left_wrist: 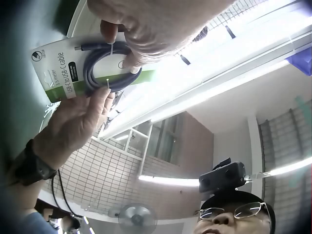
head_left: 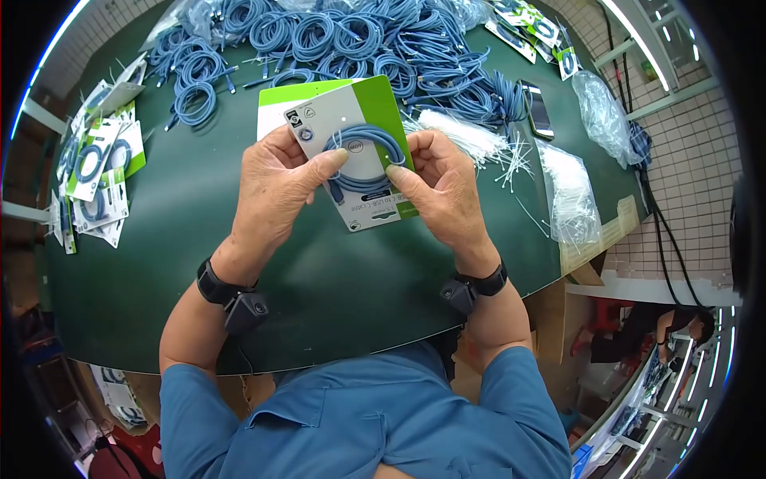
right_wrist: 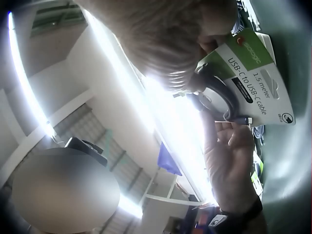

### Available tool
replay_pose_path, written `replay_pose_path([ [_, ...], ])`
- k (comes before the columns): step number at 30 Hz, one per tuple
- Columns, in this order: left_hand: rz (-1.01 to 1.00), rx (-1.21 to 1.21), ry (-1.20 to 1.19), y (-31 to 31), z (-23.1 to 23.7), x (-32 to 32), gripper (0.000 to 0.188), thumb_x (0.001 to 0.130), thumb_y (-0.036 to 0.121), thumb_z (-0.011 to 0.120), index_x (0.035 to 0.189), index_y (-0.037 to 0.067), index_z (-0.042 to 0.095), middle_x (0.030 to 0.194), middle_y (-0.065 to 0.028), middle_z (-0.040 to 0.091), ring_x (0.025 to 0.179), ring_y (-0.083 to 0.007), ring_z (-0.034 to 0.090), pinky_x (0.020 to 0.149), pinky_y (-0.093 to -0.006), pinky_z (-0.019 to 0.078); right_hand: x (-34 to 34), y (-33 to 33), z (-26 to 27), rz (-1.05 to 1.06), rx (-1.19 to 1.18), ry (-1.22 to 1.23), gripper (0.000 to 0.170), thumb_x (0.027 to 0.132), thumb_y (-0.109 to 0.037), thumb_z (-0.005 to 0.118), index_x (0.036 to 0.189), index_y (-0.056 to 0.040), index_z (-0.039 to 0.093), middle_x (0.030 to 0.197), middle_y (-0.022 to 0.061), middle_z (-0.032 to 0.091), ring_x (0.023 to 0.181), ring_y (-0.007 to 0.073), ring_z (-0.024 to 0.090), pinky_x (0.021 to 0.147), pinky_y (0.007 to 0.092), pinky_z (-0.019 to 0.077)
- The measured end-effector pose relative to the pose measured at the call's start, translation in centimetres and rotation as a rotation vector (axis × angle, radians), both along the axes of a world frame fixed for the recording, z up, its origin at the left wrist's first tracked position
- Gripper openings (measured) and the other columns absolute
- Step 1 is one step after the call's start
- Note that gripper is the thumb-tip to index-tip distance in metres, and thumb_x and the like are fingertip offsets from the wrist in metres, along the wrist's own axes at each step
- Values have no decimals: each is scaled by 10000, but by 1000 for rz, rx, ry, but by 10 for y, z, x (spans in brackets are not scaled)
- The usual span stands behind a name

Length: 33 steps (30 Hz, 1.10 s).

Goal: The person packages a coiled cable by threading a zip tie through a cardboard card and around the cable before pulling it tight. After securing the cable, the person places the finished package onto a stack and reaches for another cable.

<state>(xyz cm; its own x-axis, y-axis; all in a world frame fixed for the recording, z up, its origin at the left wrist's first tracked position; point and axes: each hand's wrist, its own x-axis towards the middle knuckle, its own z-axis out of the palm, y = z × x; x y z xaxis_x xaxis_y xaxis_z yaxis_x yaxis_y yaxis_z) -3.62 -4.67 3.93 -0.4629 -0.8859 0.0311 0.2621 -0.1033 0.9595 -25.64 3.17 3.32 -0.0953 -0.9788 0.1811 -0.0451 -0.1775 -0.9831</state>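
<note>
My left hand (head_left: 270, 185) and right hand (head_left: 448, 191) pinch the smooth green-and-white USB-C cable card (head_left: 373, 209) above the dark green counter (head_left: 351, 295), thumbs in front, fingers bent at its edges. The round blue cable coil (head_left: 384, 139) lies against its face, bound by thin white plastic ties (head_left: 339, 142). Beyond, to the right, lie loose white zip ties (head_left: 471, 136); farther off, ringed blue cables (head_left: 351, 36) heap up beside crinkled clear plastic (head_left: 467, 12).

A packing workshop: beyond the fingers (head_left: 323, 165), piles of coiled cables (head_left: 351, 36) and cable ties (head_left: 471, 136) cover a green worktop (head_left: 351, 279).
</note>
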Motion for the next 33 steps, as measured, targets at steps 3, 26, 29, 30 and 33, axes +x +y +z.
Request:
replay_pose_path([
  [3, -14, 1, -82, -3, -3, 4, 343, 924, 52, 793, 1231, -49, 678, 1070, -117, 759, 912, -122, 718, 634, -211, 587, 1, -1, -2, 5, -13, 16, 254, 941, -30, 748, 1151, 25, 616, 1045, 78, 702, 951, 109, 686, 865, 271, 580],
  [26, 33, -42, -41, 8, -11, -5, 419, 940, 97, 785, 1278, -71, 603, 1103, -149, 750, 879, -173, 753, 580, -245, 639, -3, -6, -10, 138, 0, 119, 333, 883, -46, 851, 1153, 17, 665, 1059, 72, 738, 961, 123, 715, 891, 288, 602],
  [29, 30, -52, -56, 8, -12, -6, 412, 945, 104, 783, 1272, -70, 604, 1097, -151, 751, 866, -170, 753, 567, -241, 633, -3, -6, -11, 143, 11, 133, 345, 879, -61, 860, 1154, 19, 668, 1055, 70, 739, 962, 122, 716, 892, 291, 607],
  [30, 31, -58, -62, 8, -12, -6, 409, 947, 107, 782, 1269, -70, 604, 1094, -151, 752, 859, -169, 753, 561, -238, 630, -3, -5, -11, 143, 18, 136, 349, 878, -65, 863, 1155, 18, 668, 1055, 68, 738, 961, 122, 716, 892, 290, 606],
  [33, 21, -49, -66, 6, -13, -5, 409, 953, 111, 777, 1278, -67, 603, 1099, -150, 751, 866, -171, 753, 556, -236, 628, -3, -6, -9, 146, 25, 141, 358, 875, -73, 869, 1158, 17, 669, 1053, 63, 737, 959, 120, 715, 891, 288, 604],
])
